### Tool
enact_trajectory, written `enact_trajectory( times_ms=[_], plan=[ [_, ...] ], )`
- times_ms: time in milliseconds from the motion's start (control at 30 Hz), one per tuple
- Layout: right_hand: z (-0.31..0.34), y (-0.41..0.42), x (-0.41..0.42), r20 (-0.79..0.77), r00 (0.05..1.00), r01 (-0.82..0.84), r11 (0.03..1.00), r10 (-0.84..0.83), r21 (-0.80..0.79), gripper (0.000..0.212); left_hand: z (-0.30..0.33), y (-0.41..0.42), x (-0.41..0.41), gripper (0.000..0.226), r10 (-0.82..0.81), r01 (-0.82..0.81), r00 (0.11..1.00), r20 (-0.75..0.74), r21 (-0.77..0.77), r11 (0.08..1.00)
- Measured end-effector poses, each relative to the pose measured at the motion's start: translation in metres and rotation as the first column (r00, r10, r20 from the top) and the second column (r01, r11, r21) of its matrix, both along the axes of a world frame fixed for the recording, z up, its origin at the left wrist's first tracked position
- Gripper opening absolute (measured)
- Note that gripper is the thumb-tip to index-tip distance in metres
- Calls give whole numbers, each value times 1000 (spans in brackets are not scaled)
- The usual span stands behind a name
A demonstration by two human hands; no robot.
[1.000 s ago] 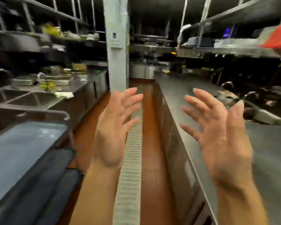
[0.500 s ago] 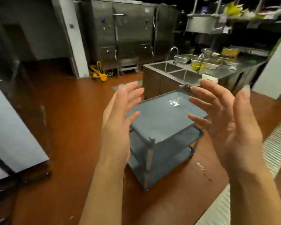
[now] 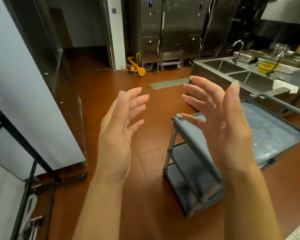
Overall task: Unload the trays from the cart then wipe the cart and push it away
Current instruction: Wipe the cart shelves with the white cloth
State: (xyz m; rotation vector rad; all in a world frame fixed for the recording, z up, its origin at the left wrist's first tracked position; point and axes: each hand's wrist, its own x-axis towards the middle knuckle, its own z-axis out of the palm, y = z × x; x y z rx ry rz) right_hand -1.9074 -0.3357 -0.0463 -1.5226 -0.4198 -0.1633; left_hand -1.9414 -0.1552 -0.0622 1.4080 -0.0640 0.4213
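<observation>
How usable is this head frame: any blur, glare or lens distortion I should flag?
Head view: wide-angle bending tilts the wall panel and the steel cabinets; the top shelf of the cart shows patchy reflections; both open hands, left hand and right hand, are reasonably sharp; the upper right corner is dim.

Steel sinks (image 3: pixel 232 70), yellow basket (image 3: pixel 267 67), floor drain (image 3: pixel 169 83), refrigerators (image 3: pixel 171 28).
</observation>
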Motion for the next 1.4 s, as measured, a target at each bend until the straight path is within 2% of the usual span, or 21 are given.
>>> enact_trajectory(
  times_ms=[133, 267, 433, 500, 633, 800, 867, 1000, 1167, 1267, 1400],
  plan=[
    [-16, 39, 69, -16, 999, -37, 999, 37, -15, 70, -18, 32, 63, 71, -7, 7, 1000, -12, 14, 1000],
    [-42, 76, 157, -29, 996, -86, 996, 86, -28, 90, -43, 64, 147, 67, 8, -7, 999, -45, 18, 1000],
    [-55, 118, 291, -68, 986, -153, 988, 151, -21, 101, -49, 99, 280, 57, 56, -49, 993, -107, 60, 997],
    [-49, 131, 349, -85, 986, -142, 990, 141, -4, 98, -39, 114, 339, 57, 65, -57, 992, -109, 79, 995],
    [-38, 147, 436, -87, 986, -140, 990, 142, 28, 70, -23, 136, 420, 58, 67, -61, 995, -73, 79, 995],
    [-38, 158, 537, -92, 984, -152, 988, 151, -3, 66, -26, 148, 527, 64, 30, -27, 997, -75, 46, 999],
    [-45, 156, 592, -90, 990, -109, 994, 107, -27, 66, -33, 148, 587, 69, 8, -4, 997, -72, 59, 998],
    [-53, 148, 701, -80, 997, -5, 998, 0, -58, 67, -40, 142, 715, 62, -62, 66, 995, -77, 48, 997],
    [-40, 112, 822, -89, 973, 213, 977, -214, -14, 67, -24, 104, 881, 58, -245, 250, 967, -77, 61, 966],
    [-35, 64, 869, -120, 922, 370, 929, -368, -1, 65, -18, 48, 963, 61, -402, 407, 911, -95, 35, 913],
    [-41, -22, 913, -140, 792, 606, 794, -595, 55, 68, -28, -47, 1045, 61, -647, 653, 755, -102, 33, 757]
  ],
)
